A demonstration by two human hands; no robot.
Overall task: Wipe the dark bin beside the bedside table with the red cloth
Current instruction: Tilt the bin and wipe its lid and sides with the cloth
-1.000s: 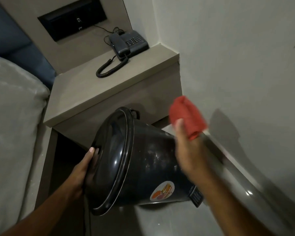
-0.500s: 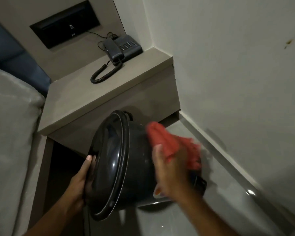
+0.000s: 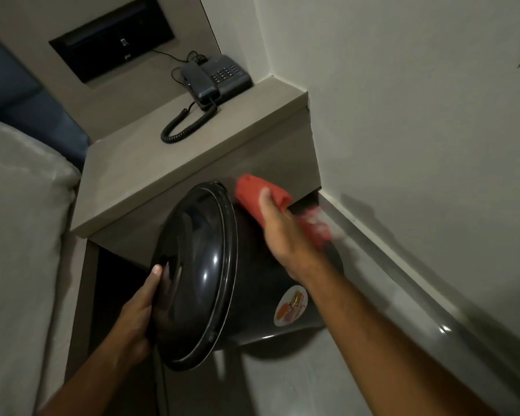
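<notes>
The dark bin point(image 3: 252, 283) is tipped on its side, its lidded top facing me, in front of the bedside table point(image 3: 150, 175). A round colourful sticker point(image 3: 291, 305) shows on its side. My left hand point(image 3: 141, 313) grips the lid's rim at the lower left and holds the bin tilted. My right hand point(image 3: 285, 235) presses the red cloth point(image 3: 261, 195) onto the bin's upper side, close under the table's front panel. Part of the cloth trails blurred behind the hand.
A dark corded telephone point(image 3: 219, 76) sits at the back of the table top. A bed with a pale cover point(image 3: 18, 235) is at the left. The white wall point(image 3: 418, 115) and its grey skirting point(image 3: 403, 283) run along the right, above the glossy floor point(image 3: 297, 382).
My right hand came down from the air with the cloth onto the bin's side, then slid it up to the top edge near the lid. My left hand kept its hold.
</notes>
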